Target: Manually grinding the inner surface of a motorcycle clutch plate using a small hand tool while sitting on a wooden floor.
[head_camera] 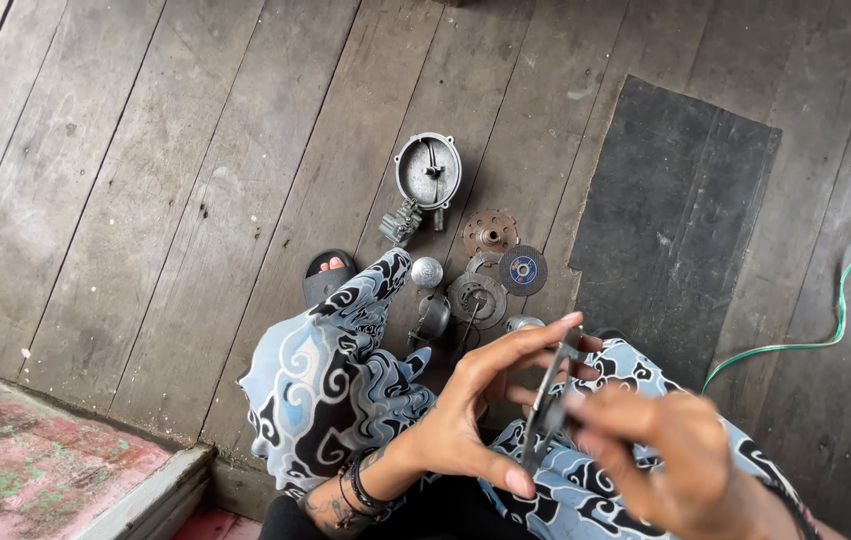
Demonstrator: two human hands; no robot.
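Observation:
My left hand [475, 405] holds a thin dark metal plate [548, 405] edge-on, thumb at its lower end and fingers stretched across its upper end. My right hand [670, 455], blurred, pinches the same plate from the right side. Both hands hover over my knees, which are covered in blue, white and black patterned cloth [330, 385]. On the wooden floor beyond my knees lie several metal parts: a round grey cover [427, 170], a rusty perforated disc [490, 232], a dark round disc with a blue centre [523, 270] and a toothed plate [476, 300].
A small grey carburettor-like piece [400, 222] sits beside the round cover. A black sandal [328, 275] shows on my left foot. A dark rubber mat [670, 220] lies to the right, with a green-and-white hose [850, 270] curving past it. A reddish step [40, 470] is at lower left.

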